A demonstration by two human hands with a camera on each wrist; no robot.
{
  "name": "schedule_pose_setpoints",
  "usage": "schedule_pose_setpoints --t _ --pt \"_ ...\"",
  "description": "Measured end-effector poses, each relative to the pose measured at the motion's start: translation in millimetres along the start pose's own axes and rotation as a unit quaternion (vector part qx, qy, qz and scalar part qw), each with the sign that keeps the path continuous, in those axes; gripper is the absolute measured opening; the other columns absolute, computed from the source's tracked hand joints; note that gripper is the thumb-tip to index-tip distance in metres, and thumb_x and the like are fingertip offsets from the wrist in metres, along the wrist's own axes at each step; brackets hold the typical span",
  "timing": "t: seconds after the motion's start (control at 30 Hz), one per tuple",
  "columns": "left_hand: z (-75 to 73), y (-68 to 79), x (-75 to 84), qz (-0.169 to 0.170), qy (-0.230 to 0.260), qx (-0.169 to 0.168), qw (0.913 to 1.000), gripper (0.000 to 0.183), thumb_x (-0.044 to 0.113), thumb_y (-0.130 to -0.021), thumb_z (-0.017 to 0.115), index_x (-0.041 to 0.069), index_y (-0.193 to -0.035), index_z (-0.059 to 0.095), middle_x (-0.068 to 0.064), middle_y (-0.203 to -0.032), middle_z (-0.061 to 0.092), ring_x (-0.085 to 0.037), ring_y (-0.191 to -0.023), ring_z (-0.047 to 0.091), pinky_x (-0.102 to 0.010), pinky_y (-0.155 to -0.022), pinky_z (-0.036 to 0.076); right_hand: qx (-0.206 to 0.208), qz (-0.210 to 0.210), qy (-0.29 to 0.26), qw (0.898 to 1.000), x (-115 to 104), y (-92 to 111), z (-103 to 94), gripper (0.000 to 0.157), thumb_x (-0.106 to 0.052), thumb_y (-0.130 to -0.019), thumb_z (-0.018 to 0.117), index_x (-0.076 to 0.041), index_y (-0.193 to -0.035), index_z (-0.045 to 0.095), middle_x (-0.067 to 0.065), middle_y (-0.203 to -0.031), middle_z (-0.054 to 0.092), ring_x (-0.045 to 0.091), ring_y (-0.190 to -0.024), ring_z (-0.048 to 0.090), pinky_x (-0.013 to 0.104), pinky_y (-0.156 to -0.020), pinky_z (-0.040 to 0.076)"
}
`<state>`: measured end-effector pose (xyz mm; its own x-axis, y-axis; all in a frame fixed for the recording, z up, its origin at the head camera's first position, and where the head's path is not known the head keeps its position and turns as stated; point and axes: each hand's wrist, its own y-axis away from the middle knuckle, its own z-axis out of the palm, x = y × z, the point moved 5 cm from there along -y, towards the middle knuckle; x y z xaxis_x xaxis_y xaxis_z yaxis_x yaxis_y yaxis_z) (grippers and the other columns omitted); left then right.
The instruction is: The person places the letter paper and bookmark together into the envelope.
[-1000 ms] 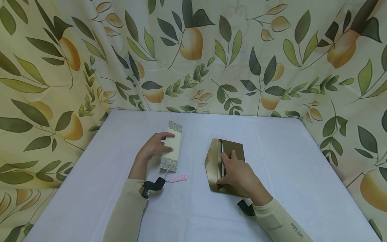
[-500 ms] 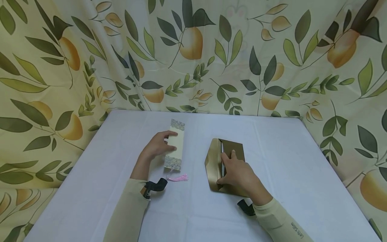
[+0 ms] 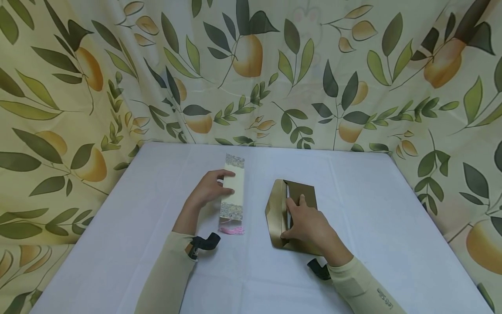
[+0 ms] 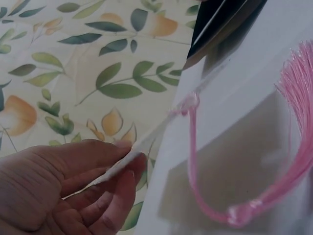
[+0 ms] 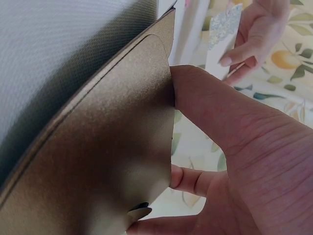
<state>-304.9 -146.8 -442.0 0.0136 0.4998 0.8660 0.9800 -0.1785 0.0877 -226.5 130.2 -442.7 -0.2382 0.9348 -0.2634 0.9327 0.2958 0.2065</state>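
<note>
My left hand (image 3: pixel 209 188) pinches a cream bookmark (image 3: pixel 238 187) with grey floral bands at both ends, thumb and fingers on its left edge. From its near end hangs a pink tassel (image 3: pixel 232 230); the left wrist view shows the tassel's cord (image 4: pixel 192 152) drooping from the bookmark, which is seen almost edge-on. To the right, my right hand (image 3: pixel 310 223) holds a gold-brown envelope (image 3: pixel 276 218) at its mouth. The flap lies folded out to the left, and a gap shows along the mouth. In the right wrist view, thumb and fingertips meet the edge of the envelope panel (image 5: pixel 107 112).
Both arms reach over a table with a white cloth (image 3: pixel 353 183). A leaf-and-fruit patterned curtain (image 3: pixel 251 100) hangs behind the table and along its sides. Black camera mounts (image 3: pixel 207 241) are strapped at the wrists.
The left hand has carried the bookmark to the right, closer to the envelope, and the bookmark now stands straighter in the head view. The right hand and envelope have stayed in place.
</note>
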Motion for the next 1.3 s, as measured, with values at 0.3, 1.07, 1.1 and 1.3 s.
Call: schedule_pose_setpoints --t 0.3,1.07,1.1,1.3 --pt "9.8 -2.8 -1.6 0.009 0.014 -0.018 0.9997 0.054 -0.004 -0.083 0.083 0.009 -0.134 0.068 -0.017 -0.130 0.061 -0.027 -0.097 0.065 -0.035 -0.074 0.054 0.002 0.000 -0.002 1.000 1.1 1.0 0.0 0.095 -0.039 -0.071 0.095 0.000 -0.142 0.045 0.049 -0.149 0.028 0.033 -0.065 0.061 0.044 -0.054 0.051" --pt "29.4 -2.8 4.0 0.015 0.013 -0.037 0.9991 0.056 -0.003 -0.080 0.085 0.008 -0.133 0.069 -0.015 -0.118 0.066 -0.023 -0.088 0.067 -0.033 -0.068 0.056 0.002 0.005 -0.001 1.000 0.5 1.0 0.0 0.095 -0.039 -0.071 0.096 -0.001 -0.142 0.045 0.049 -0.149 0.027 0.034 -0.067 0.061 0.045 -0.055 0.052" --pt "30.4 -2.5 4.2 0.015 0.015 -0.039 0.9990 0.056 -0.003 -0.080 0.085 0.008 -0.133 0.069 -0.015 -0.117 0.066 -0.023 -0.088 0.068 -0.033 -0.068 0.057 0.002 0.005 -0.002 1.000 0.5 0.9 0.1 0.094 -0.039 -0.071 0.096 -0.001 -0.141 0.046 0.049 -0.149 0.027 0.034 -0.067 0.061 0.045 -0.055 0.052" --pt "34.6 -0.7 7.8 0.024 0.003 -0.046 0.9986 0.054 -0.002 -0.079 0.086 0.008 -0.130 0.071 -0.013 -0.118 0.066 -0.022 -0.088 0.068 -0.033 -0.069 0.056 0.002 0.006 -0.003 1.000 -0.2 1.2 -0.4 0.094 -0.038 -0.071 0.096 0.000 -0.141 0.046 0.049 -0.150 0.027 0.031 -0.064 0.059 0.043 -0.054 0.050"
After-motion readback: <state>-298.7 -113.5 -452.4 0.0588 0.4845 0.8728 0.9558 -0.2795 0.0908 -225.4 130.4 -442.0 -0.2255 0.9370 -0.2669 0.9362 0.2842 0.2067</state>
